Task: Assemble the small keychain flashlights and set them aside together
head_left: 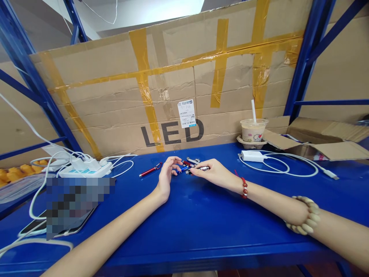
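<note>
On the blue shelf (184, 215), a small pile of slim metal penlights in red, blue and silver lies between my hands. The blue penlight (183, 169) is partly behind my left fingers. My left hand (167, 175) stands on its edge at the left of the pile, fingers curved and apart, holding nothing. My right hand (215, 172) comes from the right, thumb and fingers closed on a silver penlight (205, 168); its far end is mostly covered by my fingers. A red penlight (148, 171) with a clip at one end lies apart, left of my left hand.
At the left are a white power strip (86, 169) with plugs and cables, and a phone (34, 225) beside a blurred-out device. At the right stand a lidded drink cup (253, 130) with a straw, a white charger (253, 156) and an open carton (319, 140). Cardboard (115, 104) closes the back.
</note>
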Demonstrator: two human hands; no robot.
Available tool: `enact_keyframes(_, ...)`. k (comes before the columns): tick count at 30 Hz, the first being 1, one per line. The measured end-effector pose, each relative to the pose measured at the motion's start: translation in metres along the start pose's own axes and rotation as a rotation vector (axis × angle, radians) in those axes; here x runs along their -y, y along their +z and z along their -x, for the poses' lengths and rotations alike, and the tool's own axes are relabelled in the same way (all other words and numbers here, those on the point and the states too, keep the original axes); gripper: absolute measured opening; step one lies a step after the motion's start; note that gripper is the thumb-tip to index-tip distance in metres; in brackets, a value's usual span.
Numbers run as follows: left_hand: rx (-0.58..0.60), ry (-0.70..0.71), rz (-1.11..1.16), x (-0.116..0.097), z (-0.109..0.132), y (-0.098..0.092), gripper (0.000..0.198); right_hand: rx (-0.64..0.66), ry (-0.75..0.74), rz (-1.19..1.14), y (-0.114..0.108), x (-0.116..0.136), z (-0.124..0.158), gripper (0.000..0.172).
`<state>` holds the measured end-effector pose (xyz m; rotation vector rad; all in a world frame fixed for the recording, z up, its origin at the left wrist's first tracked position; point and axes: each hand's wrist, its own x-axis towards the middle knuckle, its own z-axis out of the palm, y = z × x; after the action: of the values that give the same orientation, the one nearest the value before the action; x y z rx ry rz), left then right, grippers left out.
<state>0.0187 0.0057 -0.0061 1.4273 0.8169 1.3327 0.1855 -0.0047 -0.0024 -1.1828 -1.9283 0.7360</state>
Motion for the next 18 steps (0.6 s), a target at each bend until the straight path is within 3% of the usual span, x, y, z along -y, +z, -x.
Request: enact_keyframes(18, 0.008, -0.003, 0.004, 0.0001, -0.0015, 0.0005, 0.029, -0.028, 0.01, -0.025, 0.0021, -0.004, -0.0005, 0.044)
